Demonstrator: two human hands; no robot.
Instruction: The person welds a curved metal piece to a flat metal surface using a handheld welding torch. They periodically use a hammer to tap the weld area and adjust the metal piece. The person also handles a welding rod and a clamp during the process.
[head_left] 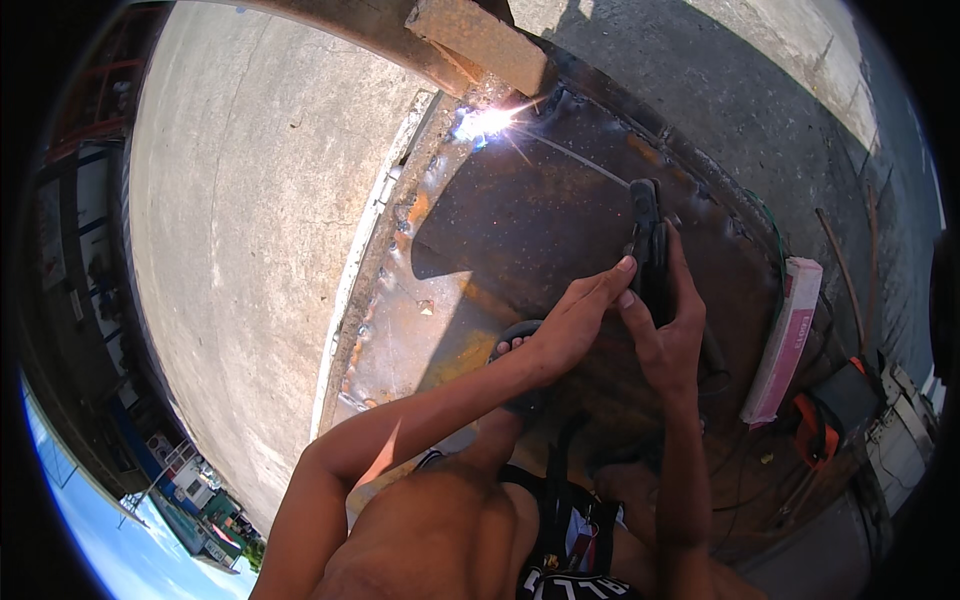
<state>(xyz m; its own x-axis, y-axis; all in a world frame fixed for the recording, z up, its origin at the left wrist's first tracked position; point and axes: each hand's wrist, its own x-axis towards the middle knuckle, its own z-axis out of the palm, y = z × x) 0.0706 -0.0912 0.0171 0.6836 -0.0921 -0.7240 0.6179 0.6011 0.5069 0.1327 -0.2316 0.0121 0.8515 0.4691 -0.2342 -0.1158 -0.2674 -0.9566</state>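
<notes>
My right hand (672,335) is wrapped round a black welding electrode holder (648,215), with the thumb along its near side. Beside it, my left hand (585,310) is closed with its fingertips against the holder's left side. A thin welding rod (580,160) runs from the holder's jaws up and left to a bright welding arc (485,122). The arc burns where a rusty steel bar (480,45) meets the edge of a dark, rust-stained steel plate (530,210). Glare hides the joint itself.
A pink and white carton (780,345) lies on the plate's right side. Close to it sits an orange and black object (825,415). Thin rods (842,270) lie farther right. Concrete ground (260,200) stretches to the left. My bare foot, in a dark sandal strap (522,330), rests on the plate.
</notes>
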